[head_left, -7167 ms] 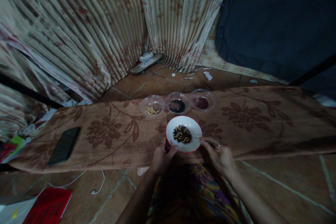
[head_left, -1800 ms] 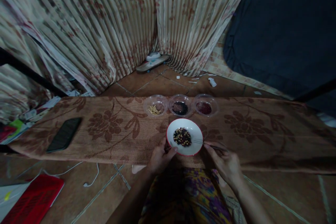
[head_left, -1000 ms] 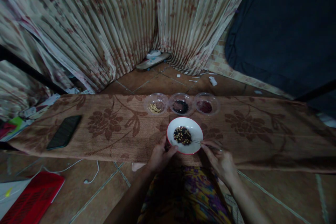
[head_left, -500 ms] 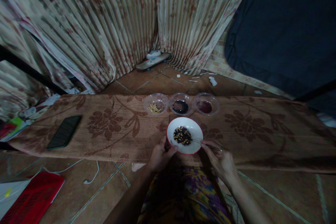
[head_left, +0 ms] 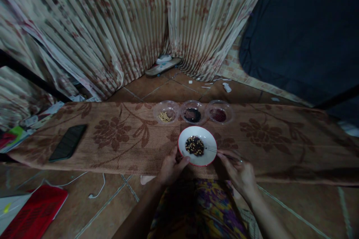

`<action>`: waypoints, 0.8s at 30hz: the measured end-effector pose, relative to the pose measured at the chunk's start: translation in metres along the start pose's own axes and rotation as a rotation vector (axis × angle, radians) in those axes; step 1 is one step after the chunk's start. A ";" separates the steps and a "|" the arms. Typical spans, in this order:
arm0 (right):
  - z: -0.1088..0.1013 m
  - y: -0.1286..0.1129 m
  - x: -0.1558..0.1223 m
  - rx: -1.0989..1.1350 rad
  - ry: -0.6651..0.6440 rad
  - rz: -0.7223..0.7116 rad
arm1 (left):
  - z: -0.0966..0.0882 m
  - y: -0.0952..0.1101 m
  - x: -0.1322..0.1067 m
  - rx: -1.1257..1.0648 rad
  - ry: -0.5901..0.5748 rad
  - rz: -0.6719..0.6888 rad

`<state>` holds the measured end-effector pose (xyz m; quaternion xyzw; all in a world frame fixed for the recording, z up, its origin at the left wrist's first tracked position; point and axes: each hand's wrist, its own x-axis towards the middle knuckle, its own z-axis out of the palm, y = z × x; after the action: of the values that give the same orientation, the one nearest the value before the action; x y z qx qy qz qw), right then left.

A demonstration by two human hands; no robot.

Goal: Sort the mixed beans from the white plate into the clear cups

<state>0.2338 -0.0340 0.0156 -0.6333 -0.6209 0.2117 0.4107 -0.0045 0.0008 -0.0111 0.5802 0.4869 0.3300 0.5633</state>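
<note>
A white plate with a red rim [head_left: 210, 134] holds a mixed pile of dark and pale yellow beans [head_left: 194, 146]. My left hand [head_left: 171, 167] grips the plate's lower left rim, thumb on top. My right hand [head_left: 237, 168] is closed around thin metal tweezers [head_left: 212, 150], whose tips reach over the plate, right of the pile. A dark bean [head_left: 206, 148] is at the tips; whether they pinch it I cannot tell. Behind the plate stand three clear plastic bowls in a row: one with yellow beans [head_left: 165, 117], one with black beans [head_left: 192, 115], one with dark red beans [head_left: 218, 115].
A brown flowered cloth [head_left: 117, 153] covers the long, narrow table. A dark phone [head_left: 68, 142] lies on its left part. Beyond the table are striped curtains [head_left: 134, 18], a skateboard [head_left: 163, 66] and small white scraps on the tiled floor. A red item [head_left: 36, 209] is at lower left.
My right hand has shifted slightly right with the tweezers, and a dark bean now shows at their tips, apart from the pile. My left hand stays on the plate.
</note>
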 end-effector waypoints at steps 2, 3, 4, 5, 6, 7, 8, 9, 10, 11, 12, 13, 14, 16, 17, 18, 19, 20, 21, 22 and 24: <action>-0.003 -0.001 0.004 -0.003 0.031 0.009 | 0.001 -0.002 0.000 -0.020 -0.001 0.013; -0.004 -0.001 0.006 -0.003 0.055 0.017 | 0.002 -0.003 0.000 -0.028 0.003 0.019; -0.006 -0.002 0.009 -0.001 0.082 0.027 | 0.002 -0.004 0.000 -0.033 0.011 0.022; -0.007 -0.002 0.012 0.005 0.110 0.037 | 0.003 -0.004 0.001 -0.033 0.019 0.025; -0.008 -0.003 0.015 0.012 0.132 0.044 | 0.003 -0.005 0.001 -0.029 0.025 0.026; -0.008 -0.003 0.018 0.020 0.147 0.050 | 0.003 -0.005 0.001 -0.023 0.027 0.025; -0.009 -0.004 0.020 0.027 0.153 0.054 | 0.003 -0.005 0.001 -0.015 0.029 0.023; -0.009 -0.005 0.022 0.031 0.152 0.052 | 0.002 -0.005 0.000 -0.005 0.029 0.020; -0.009 -0.006 0.022 0.031 0.143 0.048 | 0.002 -0.004 0.000 0.003 0.030 0.018; -0.008 -0.007 0.022 0.030 0.126 0.043 | 0.002 -0.003 0.000 0.008 0.029 0.015; -0.007 -0.007 0.021 0.028 0.102 0.038 | 0.002 -0.003 0.000 0.012 0.030 0.011; -0.006 -0.007 0.020 0.027 0.076 0.034 | 0.002 -0.002 0.000 0.011 0.031 0.006; -0.004 -0.006 0.018 0.027 0.047 0.033 | 0.002 -0.002 -0.001 0.003 0.032 0.003; 0.000 -0.004 0.013 0.027 0.004 0.040 | 0.003 -0.002 0.000 -0.026 0.033 0.001; 0.002 -0.003 0.011 0.024 -0.008 0.046 | 0.003 -0.002 0.000 -0.036 0.030 -0.001; 0.004 -0.002 0.009 0.021 -0.010 0.052 | 0.002 -0.002 0.000 -0.039 0.026 -0.004; 0.005 -0.001 0.009 0.017 -0.008 0.056 | 0.002 -0.002 0.000 -0.037 0.024 -0.008; 0.007 -0.001 0.008 0.014 -0.004 0.059 | 0.002 -0.001 0.000 -0.032 0.021 -0.013; 0.008 -0.002 0.008 0.014 -0.002 0.060 | 0.001 -0.001 0.000 -0.028 0.019 -0.014; 0.009 -0.002 0.009 0.018 -0.004 0.058 | 0.001 0.000 0.000 -0.028 0.019 -0.010; 0.012 -0.004 0.011 0.031 -0.013 0.055 | 0.001 0.001 0.000 -0.041 0.022 0.002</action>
<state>0.2236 -0.0208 0.0151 -0.6423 -0.6024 0.2365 0.4106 -0.0032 0.0005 -0.0106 0.5654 0.4857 0.3469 0.5693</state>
